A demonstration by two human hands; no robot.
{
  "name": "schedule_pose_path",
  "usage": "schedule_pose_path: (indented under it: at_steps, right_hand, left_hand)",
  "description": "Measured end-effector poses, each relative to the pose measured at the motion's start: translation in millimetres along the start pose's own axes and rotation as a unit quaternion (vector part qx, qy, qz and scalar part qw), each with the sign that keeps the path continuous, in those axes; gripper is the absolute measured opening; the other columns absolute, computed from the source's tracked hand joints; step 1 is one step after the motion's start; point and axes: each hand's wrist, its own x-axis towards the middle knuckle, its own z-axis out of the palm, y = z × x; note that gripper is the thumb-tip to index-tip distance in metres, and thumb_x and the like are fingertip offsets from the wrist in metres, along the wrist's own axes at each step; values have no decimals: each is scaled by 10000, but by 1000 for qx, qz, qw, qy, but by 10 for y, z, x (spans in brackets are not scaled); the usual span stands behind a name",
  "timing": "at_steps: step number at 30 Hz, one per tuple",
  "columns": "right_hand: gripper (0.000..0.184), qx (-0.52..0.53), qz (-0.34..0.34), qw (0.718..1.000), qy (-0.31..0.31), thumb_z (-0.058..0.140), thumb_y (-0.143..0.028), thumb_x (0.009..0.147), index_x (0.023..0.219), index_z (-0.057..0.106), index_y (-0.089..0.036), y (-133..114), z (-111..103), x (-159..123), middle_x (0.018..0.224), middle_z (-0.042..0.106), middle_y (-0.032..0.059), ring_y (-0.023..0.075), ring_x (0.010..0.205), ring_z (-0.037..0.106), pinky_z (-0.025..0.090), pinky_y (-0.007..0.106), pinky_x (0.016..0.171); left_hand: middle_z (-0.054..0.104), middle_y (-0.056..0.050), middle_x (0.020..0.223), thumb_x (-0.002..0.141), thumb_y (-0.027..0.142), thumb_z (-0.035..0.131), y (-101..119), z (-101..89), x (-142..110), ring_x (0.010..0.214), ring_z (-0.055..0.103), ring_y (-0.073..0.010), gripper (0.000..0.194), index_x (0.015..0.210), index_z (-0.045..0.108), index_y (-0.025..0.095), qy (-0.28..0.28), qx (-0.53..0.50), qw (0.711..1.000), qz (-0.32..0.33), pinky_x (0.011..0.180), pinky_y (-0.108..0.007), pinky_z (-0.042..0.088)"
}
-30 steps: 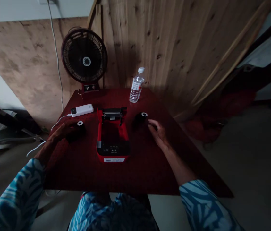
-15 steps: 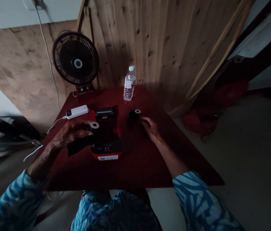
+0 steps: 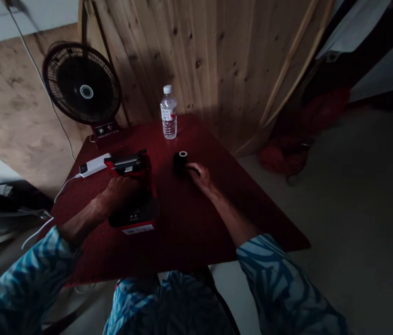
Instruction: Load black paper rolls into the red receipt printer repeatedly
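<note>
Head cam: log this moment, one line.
left hand on open red plastic printer | right hand beside black cylindrical roll with white core

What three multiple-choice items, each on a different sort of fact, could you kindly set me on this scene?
1. Where is the black roll with the white core?
A) Beside the right hand
B) On the floor
C) Inside the water bottle

2. What colour is the table top?
A) White
B) Pale green
C) Dark red

3. What state is the red-and-black printer in?
A) Shut, with its lid down
B) Open, with its lid swung back
C) Lying upside down

Answers:
1: A, the roll stands on the table by the right hand's fingers.
2: C, the surface shows dark red all over.
3: B, the lid lies back at the far end, and the left hand is over the printer's open body.
</note>
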Motion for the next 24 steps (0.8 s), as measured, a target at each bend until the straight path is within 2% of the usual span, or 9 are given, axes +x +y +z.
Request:
schedule_pose_path:
  at_steps: [3,6,8,10,13,15,18,20,24]
  right_hand:
    - [206,-1,-5,1000,2,518,-265,839,937,699,-262,-5,0,-11,1071,739,59,253,1087,661,460,503,1059]
    - [188,0,-11,1000,-1,525,-263,839,923,694,-259,-20,-13,-11,1049,739,59,252,1071,666,458,510,1057]
    - [185,1,-13,1000,-3,527,-256,835,915,694,-256,-27,-23,-3,1036,740,62,254,1059,671,465,510,1044]
    - [186,1,-12,1000,-7,527,-249,830,906,697,-254,-34,-33,5,1022,742,64,256,1046,675,478,505,1026]
    - [183,0,-11,1000,-11,533,-256,833,905,702,-253,-56,-59,0,1020,746,62,258,1030,680,484,504,1013]
    - [178,-2,-11,1000,-12,544,-276,841,915,705,-257,-80,-86,-14,1033,750,57,258,1026,682,481,505,1016]
    - [176,-5,-12,1000,-10,551,-303,852,923,707,-264,-113,-120,-39,1034,756,51,266,1035,682,475,515,1025]
    - [186,-4,-11,1000,-5,548,-316,851,923,710,-261,-121,-125,-51,1026,760,56,276,1038,684,474,526,1022]
    - [202,5,-1,1000,18,544,-338,841,916,715,-262,-105,-91,-58,1015,763,59,280,1025,687,480,533,1012]
  left_hand:
    - [793,-94,1054,845,152,601,-70,-3,73,959,733,-322,256,950,809,258,-30,-27,999,11,803,-400,553]
    - [797,-72,1059,864,241,608,-175,-93,-32,939,739,-292,228,978,804,267,-35,-63,997,19,826,-375,558]
    - [793,-72,1080,923,344,558,-230,-152,-224,929,743,-272,281,1059,788,256,-7,-103,995,16,827,-357,565]
    - [796,-74,1053,961,457,508,-258,-160,-467,890,747,-260,375,1127,766,241,50,-167,985,15,779,-338,576]
    - [804,-67,970,884,531,645,-248,-37,-762,816,752,-257,410,1128,761,223,116,-234,965,27,676,-311,569]
    - [803,-72,988,877,496,676,-226,101,-845,816,755,-245,376,1112,762,215,147,-243,958,40,674,-300,560]
    - [798,-59,947,959,397,597,-199,268,-849,797,746,-206,268,1041,770,209,205,-229,949,64,690,-283,540]
    - [790,-44,929,990,329,567,-185,312,-853,807,738,-188,231,1016,763,210,232,-203,947,88,710,-279,521]
    - [770,-34,1053,996,236,579,-127,299,-954,928,718,-176,171,1053,740,235,251,-148,947,138,824,-308,479]
